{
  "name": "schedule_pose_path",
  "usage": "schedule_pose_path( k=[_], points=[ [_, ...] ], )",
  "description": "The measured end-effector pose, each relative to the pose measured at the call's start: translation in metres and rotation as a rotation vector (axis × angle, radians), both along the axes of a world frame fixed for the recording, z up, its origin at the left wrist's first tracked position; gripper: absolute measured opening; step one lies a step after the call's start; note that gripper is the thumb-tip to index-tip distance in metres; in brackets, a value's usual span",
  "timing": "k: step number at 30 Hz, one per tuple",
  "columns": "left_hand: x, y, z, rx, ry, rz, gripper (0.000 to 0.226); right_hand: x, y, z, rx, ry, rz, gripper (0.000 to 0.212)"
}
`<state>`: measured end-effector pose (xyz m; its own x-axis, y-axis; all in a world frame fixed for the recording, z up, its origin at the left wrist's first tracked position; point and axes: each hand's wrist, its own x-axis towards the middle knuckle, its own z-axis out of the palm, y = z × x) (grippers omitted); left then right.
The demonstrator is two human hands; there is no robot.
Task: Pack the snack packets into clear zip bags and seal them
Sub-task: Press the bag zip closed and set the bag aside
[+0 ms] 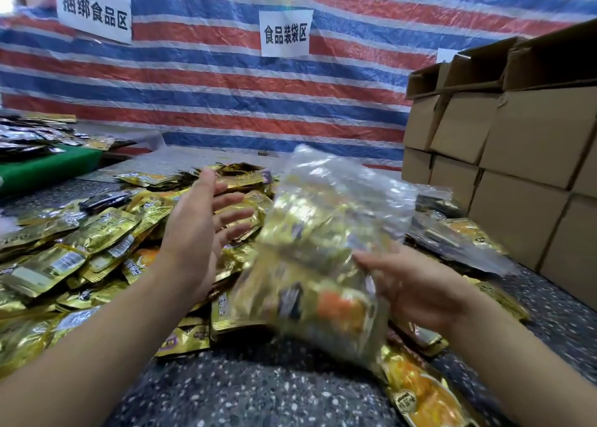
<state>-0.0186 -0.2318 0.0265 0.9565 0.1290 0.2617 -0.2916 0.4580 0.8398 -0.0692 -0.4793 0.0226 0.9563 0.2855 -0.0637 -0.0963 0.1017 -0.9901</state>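
A clear zip bag (326, 242), stuffed with gold snack packets and blurred, sits upright-to-tilted at the centre of the view, between the two hands and above the heap on the table (258, 391). The right hand (416, 284), at about 4 o'clock from the bag, touches its lower right side with fingers spread and nearly straight; whether its grip actually closes on the plastic I cannot tell through the blur. The left hand (200, 229), at 9 o'clock from the bag, is held apart from it, palm turned inward, grip wide with fingers straight and holding nothing. A large pile of loose gold snack packets (97, 252) covers the speckled table from 7 to 11 o'clock, reaching under the bag. Stacked cardboard boxes (517, 155) stand at 2 o'clock. A red, white and blue striped tarp (210, 81) hangs at 12 o'clock, bearing white paper signs (286, 32).
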Motion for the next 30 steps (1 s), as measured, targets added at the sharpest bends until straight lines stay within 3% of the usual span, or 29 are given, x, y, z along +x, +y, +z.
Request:
schedule_pose_path(
  k=[5,9,14,25,30],
  points=[
    [-0.002,-0.003,-0.003,0.088,-0.009,0.036,0.039,0.024,-0.039,0.021,0.693,-0.072,-0.337,0.035],
    [-0.001,-0.004,-0.006,0.146,0.001,0.031,0.037,0.047,-0.069,0.034,0.933,-0.065,-0.578,0.035],
    [-0.001,-0.008,-0.011,0.207,0.009,0.039,0.026,0.063,-0.093,0.024,0.855,0.144,-0.737,0.042],
    [0.0,-0.012,-0.019,0.399,0.001,0.076,0.019,0.047,-0.096,0.014,0.664,0.246,-0.464,0.044],
    [0.0,-0.013,-0.024,0.482,-0.015,0.113,0.016,0.047,-0.086,0.013,0.641,0.175,-0.401,0.043]
  ],
)
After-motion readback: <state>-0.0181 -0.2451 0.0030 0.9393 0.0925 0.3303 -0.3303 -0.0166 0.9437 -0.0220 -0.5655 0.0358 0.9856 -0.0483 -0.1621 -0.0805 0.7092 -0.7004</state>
